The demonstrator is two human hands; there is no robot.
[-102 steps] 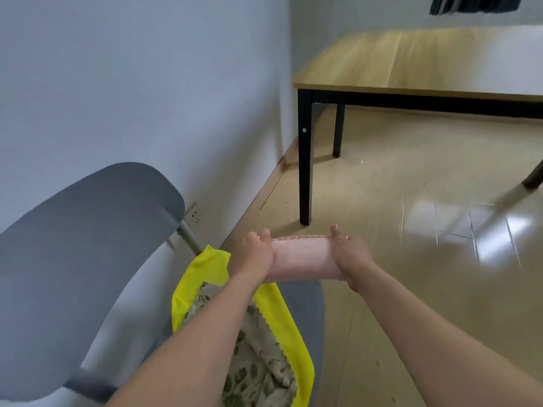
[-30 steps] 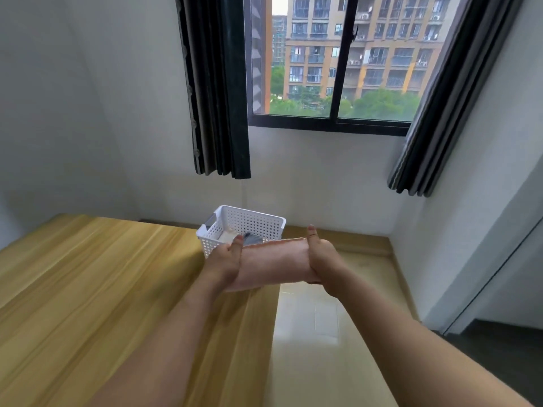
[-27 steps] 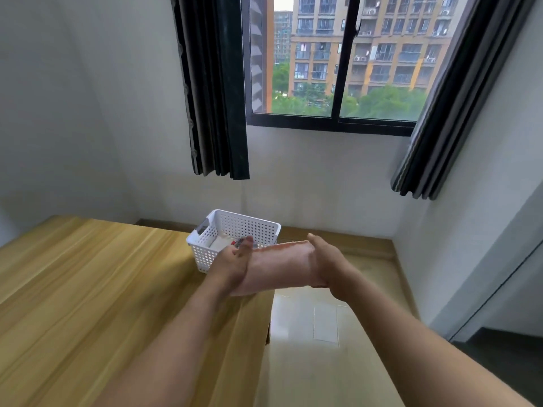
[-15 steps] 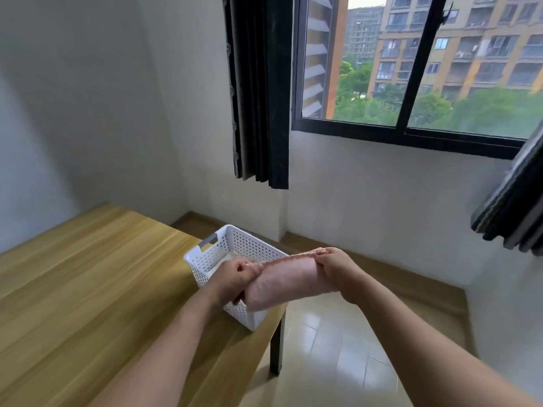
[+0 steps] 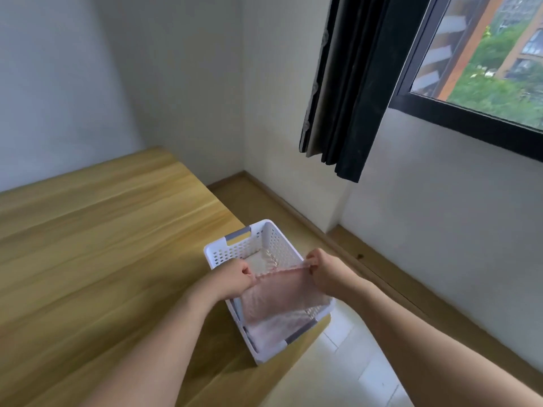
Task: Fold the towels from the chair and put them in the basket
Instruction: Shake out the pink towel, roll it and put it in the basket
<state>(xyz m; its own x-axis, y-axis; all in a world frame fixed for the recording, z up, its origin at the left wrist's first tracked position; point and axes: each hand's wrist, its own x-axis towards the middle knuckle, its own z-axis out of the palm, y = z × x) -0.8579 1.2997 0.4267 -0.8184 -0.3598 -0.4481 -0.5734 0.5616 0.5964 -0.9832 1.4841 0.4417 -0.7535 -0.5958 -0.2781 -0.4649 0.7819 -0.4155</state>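
my left hand [image 5: 235, 277] and right hand [image 5: 326, 270] pinch the towel [image 5: 279, 298] corners over the basket [image 5: 223, 255]; soft, light, limp.

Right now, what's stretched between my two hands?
The folded pink towel, pinched at its top edge by the left hand and right hand, over the white basket, head view.

Earlier held level in the air, short of the basket [image 5: 223, 254]; now lowered over it, pink towel [image 5: 282, 295] hanging down inside, top edge pinched between left hand [image 5: 235, 277] and right hand [image 5: 329, 273]. Basket now seen from above, close beneath the hands, at the near right corner of the table [image 5: 97, 245]. Window [image 5: 484, 63] shifted to the far right, chair gone from sight.
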